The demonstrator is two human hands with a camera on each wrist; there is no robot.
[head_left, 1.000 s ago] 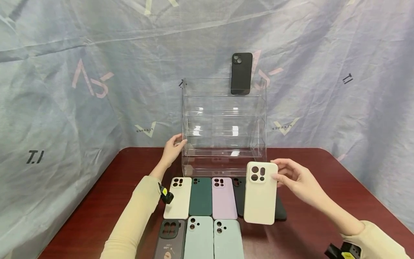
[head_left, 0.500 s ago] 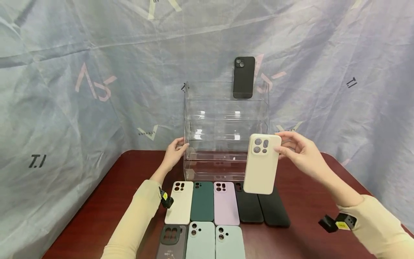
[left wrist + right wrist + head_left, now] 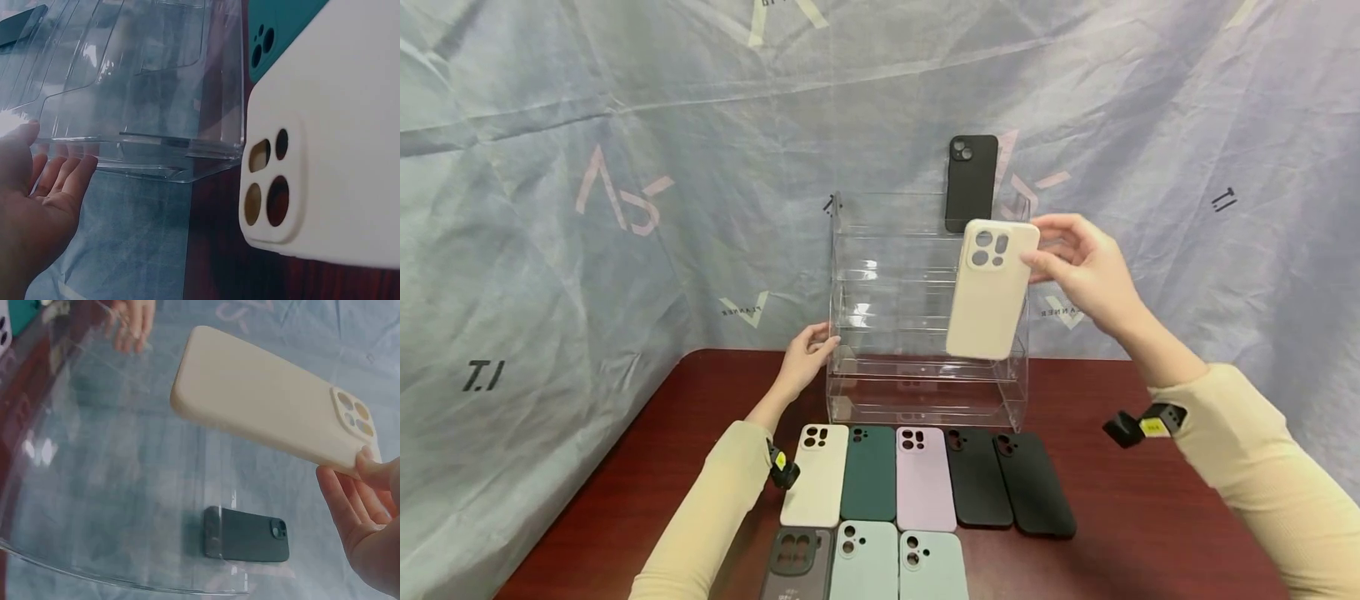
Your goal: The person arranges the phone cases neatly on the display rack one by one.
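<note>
My right hand (image 3: 1086, 271) pinches a cream phone case (image 3: 992, 292) near its camera end, thumb on the back face. The case is raised before the clear acrylic display stand (image 3: 895, 387), slightly tilted, overlapping its right upper tiers. In the right wrist view, the cream case (image 3: 256, 394) stretches across the stand from the right fingers (image 3: 337, 500). My left hand (image 3: 805, 358) touches the stand's left side, its fingers (image 3: 78, 178) lightly bent against the clear side panel. A black phone case (image 3: 972, 179) stands upright in the top tier, right of the middle.
On the dark red table (image 3: 647, 467), before the stand, lie cream (image 3: 816, 483), green (image 3: 868, 479), purple (image 3: 925, 483) and two black cases (image 3: 1037, 492). Nearer are a grey printed case (image 3: 801, 567) and two pale blue-green cases (image 3: 865, 567). A printed grey cloth (image 3: 625, 275) hangs behind.
My right hand has lifted the cream case from low over the black cases up to the stand's upper tiers. The left hand stays at the stand's side.
</note>
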